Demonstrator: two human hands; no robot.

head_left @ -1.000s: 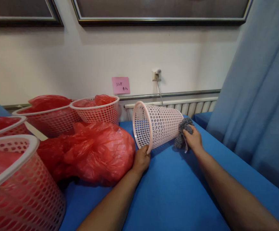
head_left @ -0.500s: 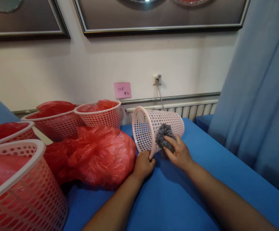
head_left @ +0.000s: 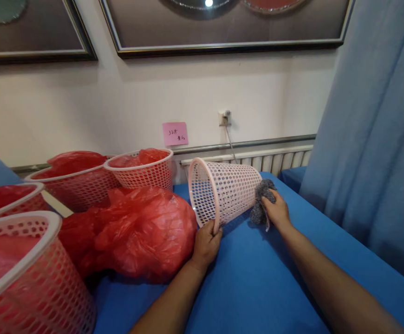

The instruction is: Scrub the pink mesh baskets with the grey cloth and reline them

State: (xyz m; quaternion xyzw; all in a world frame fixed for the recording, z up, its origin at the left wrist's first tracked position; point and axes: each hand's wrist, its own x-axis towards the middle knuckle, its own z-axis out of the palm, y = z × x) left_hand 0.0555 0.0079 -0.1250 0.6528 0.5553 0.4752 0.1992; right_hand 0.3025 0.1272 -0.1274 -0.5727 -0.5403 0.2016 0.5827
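A pale pink perforated plastic wastebasket [head_left: 235,188] lies on its side on the blue-covered surface [head_left: 250,287], its open mouth facing left. My left hand [head_left: 207,242] is closed on the lower edge of its rim. In my right hand [head_left: 276,208] is a bunched grey fuzzy cloth [head_left: 263,202], held against the basket's base end at the right. Part of the base is hidden behind the cloth. Just left of my left hand lies a bulging red plastic bag [head_left: 146,236].
Several similar baskets lined with red bags stand at the left, the nearest basket [head_left: 52,273] at the lower left. Behind are a radiator [head_left: 285,160], a wall socket [head_left: 224,118] and a pink note [head_left: 175,134]. A blue curtain [head_left: 365,139] hangs at the right.
My right hand and the grey cloth have moved right along the basket, from its side to its base end. My left hand keeps its hold on the rim.
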